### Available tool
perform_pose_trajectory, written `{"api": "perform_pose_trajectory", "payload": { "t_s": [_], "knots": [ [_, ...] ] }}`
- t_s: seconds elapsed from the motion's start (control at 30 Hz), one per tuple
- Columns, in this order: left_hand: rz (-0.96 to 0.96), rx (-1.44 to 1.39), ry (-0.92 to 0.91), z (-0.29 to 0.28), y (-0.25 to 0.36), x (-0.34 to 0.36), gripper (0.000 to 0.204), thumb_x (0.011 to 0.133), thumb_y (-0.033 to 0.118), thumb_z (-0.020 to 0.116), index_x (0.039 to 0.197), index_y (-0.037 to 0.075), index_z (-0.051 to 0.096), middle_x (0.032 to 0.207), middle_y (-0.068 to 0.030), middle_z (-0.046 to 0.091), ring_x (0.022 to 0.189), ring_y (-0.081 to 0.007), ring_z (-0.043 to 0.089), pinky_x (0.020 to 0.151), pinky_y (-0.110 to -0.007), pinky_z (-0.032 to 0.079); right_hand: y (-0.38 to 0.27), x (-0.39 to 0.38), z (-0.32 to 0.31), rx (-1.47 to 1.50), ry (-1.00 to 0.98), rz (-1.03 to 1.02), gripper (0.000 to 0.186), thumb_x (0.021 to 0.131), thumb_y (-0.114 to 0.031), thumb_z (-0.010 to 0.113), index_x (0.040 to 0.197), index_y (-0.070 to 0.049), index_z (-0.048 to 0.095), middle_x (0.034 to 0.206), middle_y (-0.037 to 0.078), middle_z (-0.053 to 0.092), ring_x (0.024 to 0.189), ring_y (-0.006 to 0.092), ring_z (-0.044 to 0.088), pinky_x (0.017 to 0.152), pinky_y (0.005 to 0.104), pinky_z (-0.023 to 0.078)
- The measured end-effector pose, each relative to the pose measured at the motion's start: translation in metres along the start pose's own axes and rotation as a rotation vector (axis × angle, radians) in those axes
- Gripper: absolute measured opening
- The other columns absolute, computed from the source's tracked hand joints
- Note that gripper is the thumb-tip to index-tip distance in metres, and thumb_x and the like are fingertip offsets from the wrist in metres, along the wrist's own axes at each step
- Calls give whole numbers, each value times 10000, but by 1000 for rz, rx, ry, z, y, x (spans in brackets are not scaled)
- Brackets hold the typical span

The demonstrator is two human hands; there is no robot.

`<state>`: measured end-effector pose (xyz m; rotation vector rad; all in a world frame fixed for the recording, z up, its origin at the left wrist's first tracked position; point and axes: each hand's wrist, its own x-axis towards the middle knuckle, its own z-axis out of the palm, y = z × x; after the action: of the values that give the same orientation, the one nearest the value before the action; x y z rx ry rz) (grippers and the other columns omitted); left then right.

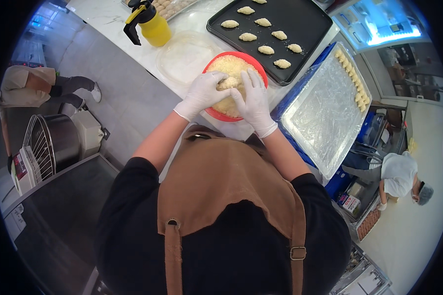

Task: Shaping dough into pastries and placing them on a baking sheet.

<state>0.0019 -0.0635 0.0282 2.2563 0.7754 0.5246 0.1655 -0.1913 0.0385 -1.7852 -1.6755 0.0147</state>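
Note:
A red bowl [262, 73] full of pale yellow crumbs [225, 63] stands at the counter's front edge. Over it, my gloved left hand [203, 94] holds a small crumb-covered dough piece [228, 83] between thumb and fingers. Across from it, my gloved right hand [255, 104] rests over the bowl's right side, fingers stretched and thumb spread toward the dough piece. Its fingertips are at the crumbs. Just behind the bowl, a black baking tray [293, 29] carries several crumb-coated, spindle-shaped dough pieces [266, 50] set apart from each other.
On my right, a plastic-covered perforated tray [322, 110] on blue crates [293, 96] bears plain dough pieces [353, 78] along its far edge. A yellow spray bottle [155, 32] and a clear round lid [187, 56] lie left. Co-workers [398, 172] stand right and far left, near a mixer [59, 140].

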Motion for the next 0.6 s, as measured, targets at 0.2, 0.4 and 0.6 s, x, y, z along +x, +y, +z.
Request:
{"api": "perform_pose_trajectory", "payload": {
  "t_s": [0.2, 0.4, 0.6],
  "knots": [
    [42, -80, 81, 0, 3, -1, 397, 876, 345, 838, 1139, 54, 778, 1063, -120, 778, 928, -318, 738, 838, -396, 587, 19, -10, 13, 164, -38, 166, 541, 1029, -357, 676, 1409, 26, 644, 1428, 244, 646, 1274, 400, 637, 1073, 445, 515],
    [161, -145, 195, 3, 9, 2, 371, 838, 195, 860, 1150, 20, 762, 1025, -123, 764, 935, -284, 718, 861, -360, 573, 3, 25, -30, 995, -244, 899, 442, 1026, -232, 706, 1369, 44, 671, 1273, 186, 707, 1091, 253, 692, 962, 323, 563],
    [138, -204, 114, -1, 11, 11, 358, 901, 185, 805, 1218, 27, 757, 1113, -131, 771, 996, -272, 720, 895, -366, 574, 30, 37, -21, 1266, -365, 897, 357, 1013, -196, 739, 1274, 46, 714, 1099, 109, 739, 939, 137, 681, 834, 238, 543]
  ]
}}
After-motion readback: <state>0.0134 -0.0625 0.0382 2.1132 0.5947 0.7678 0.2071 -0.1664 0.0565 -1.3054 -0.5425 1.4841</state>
